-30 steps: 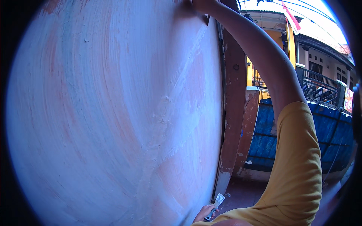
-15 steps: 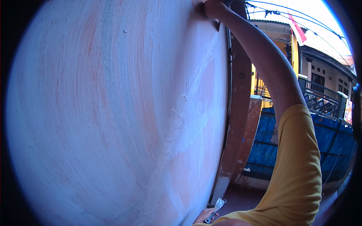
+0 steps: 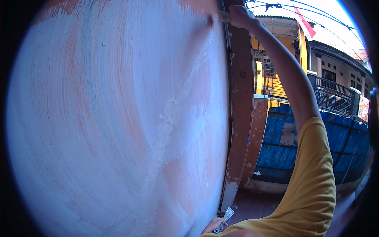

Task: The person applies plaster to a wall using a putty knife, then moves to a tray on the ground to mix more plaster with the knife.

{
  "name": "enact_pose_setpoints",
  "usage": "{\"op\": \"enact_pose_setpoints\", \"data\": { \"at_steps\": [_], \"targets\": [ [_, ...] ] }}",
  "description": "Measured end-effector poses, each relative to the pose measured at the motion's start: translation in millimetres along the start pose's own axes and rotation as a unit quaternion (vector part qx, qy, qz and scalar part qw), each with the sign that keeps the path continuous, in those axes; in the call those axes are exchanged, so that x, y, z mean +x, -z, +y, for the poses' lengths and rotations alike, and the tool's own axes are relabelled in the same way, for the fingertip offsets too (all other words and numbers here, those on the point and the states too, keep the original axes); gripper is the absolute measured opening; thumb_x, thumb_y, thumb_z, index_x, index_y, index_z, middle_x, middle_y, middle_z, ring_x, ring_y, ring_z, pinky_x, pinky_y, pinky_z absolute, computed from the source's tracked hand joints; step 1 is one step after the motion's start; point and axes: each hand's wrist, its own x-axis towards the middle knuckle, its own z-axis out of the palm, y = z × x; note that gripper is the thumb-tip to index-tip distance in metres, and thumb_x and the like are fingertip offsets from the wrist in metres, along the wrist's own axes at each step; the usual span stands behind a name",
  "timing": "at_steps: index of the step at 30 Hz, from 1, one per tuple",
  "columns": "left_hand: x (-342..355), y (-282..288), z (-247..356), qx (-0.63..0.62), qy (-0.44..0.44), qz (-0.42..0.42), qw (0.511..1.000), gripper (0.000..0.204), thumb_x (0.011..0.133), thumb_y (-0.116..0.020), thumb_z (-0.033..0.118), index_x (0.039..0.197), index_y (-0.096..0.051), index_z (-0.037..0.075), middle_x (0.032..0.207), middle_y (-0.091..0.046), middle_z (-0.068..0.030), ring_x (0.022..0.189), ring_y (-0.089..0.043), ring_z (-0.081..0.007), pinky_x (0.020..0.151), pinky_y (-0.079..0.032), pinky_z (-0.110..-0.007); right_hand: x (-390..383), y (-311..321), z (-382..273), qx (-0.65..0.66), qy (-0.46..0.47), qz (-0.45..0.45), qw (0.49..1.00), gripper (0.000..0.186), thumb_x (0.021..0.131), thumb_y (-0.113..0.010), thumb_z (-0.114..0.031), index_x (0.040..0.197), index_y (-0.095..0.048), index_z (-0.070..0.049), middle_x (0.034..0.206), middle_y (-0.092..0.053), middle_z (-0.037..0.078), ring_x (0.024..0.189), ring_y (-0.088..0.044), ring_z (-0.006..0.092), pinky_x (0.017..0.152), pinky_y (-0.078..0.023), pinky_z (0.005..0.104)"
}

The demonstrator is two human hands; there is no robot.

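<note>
A large wall panel (image 3: 118, 118) fills the left, streaked with white filler over orange-pink. My right arm stretches up along its right edge, and my right hand (image 3: 241, 17) is closed round a flat tool. That flat tool (image 3: 224, 16) looks like a scraper seen nearly edge-on, its end close to the wall; whether it touches, I cannot tell. Low down by the wall's foot, my left hand (image 3: 214, 225) grips a putty knife (image 3: 228, 214) with whitish filler on its blade, pointing up and right.
A brown, chipped wooden post (image 3: 241, 98) borders the wall's right edge. Beyond it stand a blue fence (image 3: 276, 146), a yellow gate (image 3: 276, 89) and a house with a dark railing (image 3: 335, 93). A red-and-white flag (image 3: 304, 25) and overhead wires hang at the upper right.
My right hand has moved off the wall's top to its right edge, over the post. The view has shifted, showing bare orange at the top. My left hand stays low with the putty knife.
</note>
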Motion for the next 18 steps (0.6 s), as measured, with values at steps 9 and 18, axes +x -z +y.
{"op": "enact_pose_setpoints", "data": {
  "at_steps": [9,18],
  "targets": [
    [-2,-3,-9,-0.011,-0.029,0.047,0.998,0.034,0.091,-0.044,0.027,0.090,-0.066,0.002,0.058,-0.056,-0.0027,0.048,-0.052,-0.0098,0.048,-0.044,-0.024,-87,-83,-35,0.261,-0.076,0.153,0.950,0.033,0.083,-0.053,-0.016,0.115,-0.059,-0.021,0.082,-0.062,0.018,0.073,-0.063,0.0342,0.066,-0.050,0.0433],
    [-24,-1,8,-0.025,0.039,0.029,0.999,0.035,0.091,-0.042,0.027,0.090,-0.066,0.002,0.056,-0.055,-0.0029,0.046,-0.052,-0.0105,0.046,-0.044,-0.023,-98,-130,-60,0.392,-0.067,0.258,0.880,0.036,0.083,-0.052,-0.007,0.115,-0.063,-0.018,0.076,-0.058,0.016,0.071,-0.058,0.0317,0.066,-0.048,0.0403]
  ]
}}
